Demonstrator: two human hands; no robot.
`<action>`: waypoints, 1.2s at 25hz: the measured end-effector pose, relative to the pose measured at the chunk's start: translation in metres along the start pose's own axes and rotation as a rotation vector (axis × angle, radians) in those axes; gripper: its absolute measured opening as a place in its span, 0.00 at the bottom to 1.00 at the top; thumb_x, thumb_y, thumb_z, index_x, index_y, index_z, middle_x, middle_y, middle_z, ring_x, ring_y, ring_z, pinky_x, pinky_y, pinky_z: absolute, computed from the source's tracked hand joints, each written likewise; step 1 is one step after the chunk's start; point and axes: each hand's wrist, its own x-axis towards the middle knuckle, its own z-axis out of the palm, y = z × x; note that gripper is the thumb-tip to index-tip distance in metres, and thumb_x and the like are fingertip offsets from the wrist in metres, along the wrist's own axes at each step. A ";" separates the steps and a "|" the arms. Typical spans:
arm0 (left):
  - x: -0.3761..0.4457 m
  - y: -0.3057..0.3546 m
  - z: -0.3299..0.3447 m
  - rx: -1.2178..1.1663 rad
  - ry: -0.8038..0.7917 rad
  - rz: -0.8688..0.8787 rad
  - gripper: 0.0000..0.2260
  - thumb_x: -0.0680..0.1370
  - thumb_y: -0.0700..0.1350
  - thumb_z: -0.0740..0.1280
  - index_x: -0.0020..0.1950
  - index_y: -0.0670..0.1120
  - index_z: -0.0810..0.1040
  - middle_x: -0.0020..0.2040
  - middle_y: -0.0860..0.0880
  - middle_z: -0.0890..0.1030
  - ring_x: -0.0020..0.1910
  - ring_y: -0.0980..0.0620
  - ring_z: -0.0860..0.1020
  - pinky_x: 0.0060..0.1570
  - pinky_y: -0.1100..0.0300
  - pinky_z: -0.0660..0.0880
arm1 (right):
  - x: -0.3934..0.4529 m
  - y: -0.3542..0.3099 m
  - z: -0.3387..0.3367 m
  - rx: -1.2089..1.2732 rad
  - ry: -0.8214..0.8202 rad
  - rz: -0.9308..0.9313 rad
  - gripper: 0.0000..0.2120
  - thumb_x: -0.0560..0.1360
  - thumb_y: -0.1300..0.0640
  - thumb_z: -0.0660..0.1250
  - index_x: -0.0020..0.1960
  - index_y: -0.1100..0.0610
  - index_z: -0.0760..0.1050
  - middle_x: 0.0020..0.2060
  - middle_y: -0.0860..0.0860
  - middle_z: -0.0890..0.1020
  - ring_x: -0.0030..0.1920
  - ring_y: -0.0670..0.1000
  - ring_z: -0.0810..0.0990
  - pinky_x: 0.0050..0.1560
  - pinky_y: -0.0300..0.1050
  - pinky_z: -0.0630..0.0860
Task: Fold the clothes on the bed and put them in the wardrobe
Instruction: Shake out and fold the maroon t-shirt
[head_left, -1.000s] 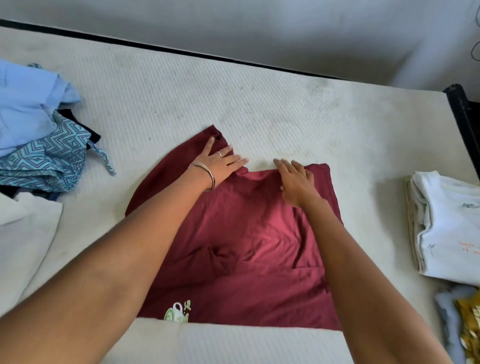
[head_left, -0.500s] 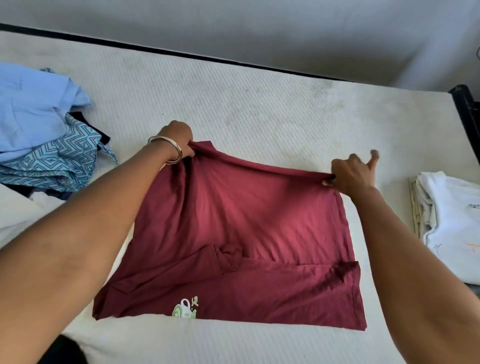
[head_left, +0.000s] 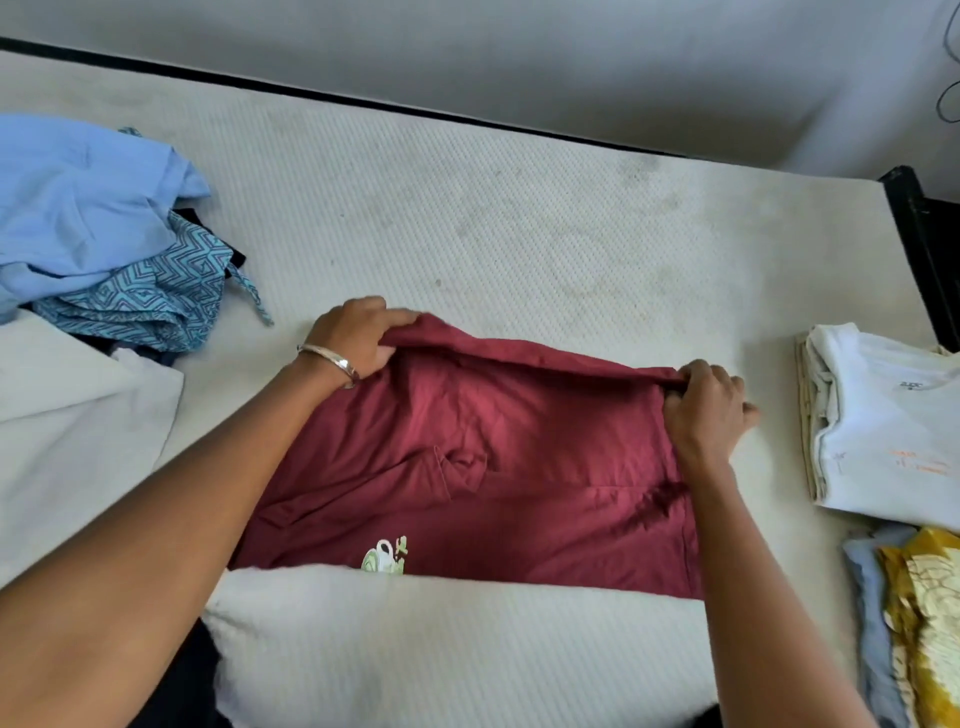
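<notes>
- Two bare hands work at the far edge of a maroon cotton T-shirt that lies spread on a cream, textured mattress.
- The left hand grips the far-left corner of the shirt, its fingers curled over the fabric and the thumb beneath; a silver bangle circles that wrist.
- The right hand pinches the far-right corner, fingers curled round the folded edge.
- Between the two hands the far edge of the shirt is raised off the mattress and turned toward the person, forming a soft roll.
- The near part of the shirt lies flat, with a small green and white printed motif at its near hem, partly hidden by the mattress's rounded near edge.
- A loose heap of unfolded clothes sits at the left: a light blue garment on top, a teal garment with a geometric print just beside and under it, and a white cloth nearer the person.
- At the right, well apart from the shirt, a folded white T-shirt with small orange lettering tops a neat stack.
- Just nearer lies a second folded pile, with a pale blue piece and a yellow patterned fabric.
- A black bed frame shows at the far right, beside a grey wall.
</notes>
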 end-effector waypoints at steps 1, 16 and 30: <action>-0.022 0.003 0.006 0.001 -0.022 0.038 0.26 0.72 0.42 0.71 0.69 0.55 0.73 0.42 0.45 0.75 0.43 0.41 0.78 0.40 0.52 0.76 | -0.019 0.006 -0.002 0.078 0.002 0.055 0.11 0.70 0.67 0.63 0.50 0.59 0.78 0.48 0.57 0.80 0.54 0.61 0.73 0.56 0.58 0.66; -0.183 0.035 0.072 -0.020 -0.246 -0.270 0.35 0.76 0.48 0.69 0.77 0.58 0.53 0.58 0.45 0.77 0.55 0.43 0.78 0.51 0.49 0.77 | -0.141 0.063 -0.004 0.297 -0.043 0.225 0.15 0.68 0.76 0.60 0.50 0.69 0.81 0.55 0.64 0.76 0.54 0.65 0.75 0.55 0.52 0.72; -0.167 0.008 0.065 -0.616 0.195 -1.109 0.14 0.70 0.48 0.75 0.49 0.40 0.80 0.52 0.38 0.81 0.53 0.38 0.79 0.54 0.52 0.74 | -0.239 -0.142 0.042 -0.040 -0.500 -0.994 0.40 0.55 0.54 0.82 0.66 0.52 0.75 0.66 0.54 0.74 0.66 0.57 0.65 0.63 0.63 0.68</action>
